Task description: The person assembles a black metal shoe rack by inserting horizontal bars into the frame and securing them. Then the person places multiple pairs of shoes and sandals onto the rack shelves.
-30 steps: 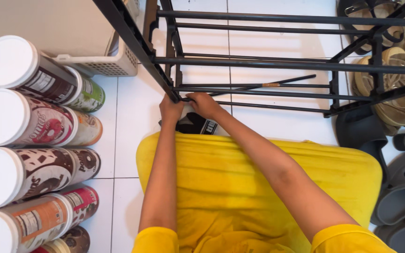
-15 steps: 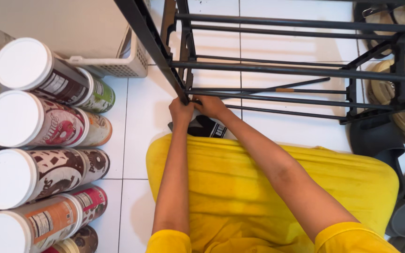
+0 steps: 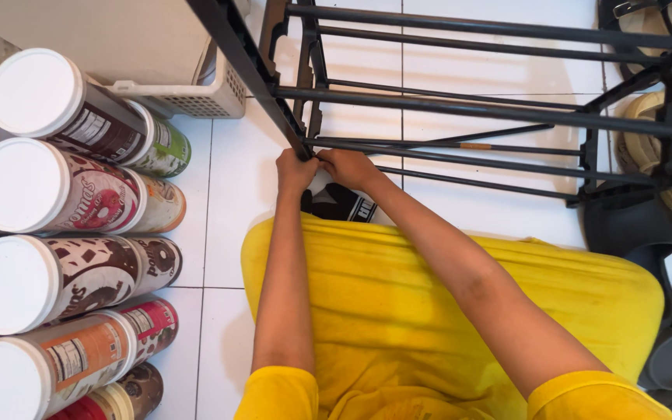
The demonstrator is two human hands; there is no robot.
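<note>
A big black metal rack (image 3: 460, 101) stands on the white floor (image 3: 235, 194). Tall snack cans (image 3: 56, 194) lie at the left. Both hands meet at the rack's bottom corner: the left hand (image 3: 295, 171) and right hand (image 3: 349, 167) are curled tight around the low bar (image 3: 460, 148).

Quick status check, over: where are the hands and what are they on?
Both hands, left and right, closed on the black rack at its lower corner joint. Black cloth just beneath. Canisters stacked left, clear of hands.
</note>
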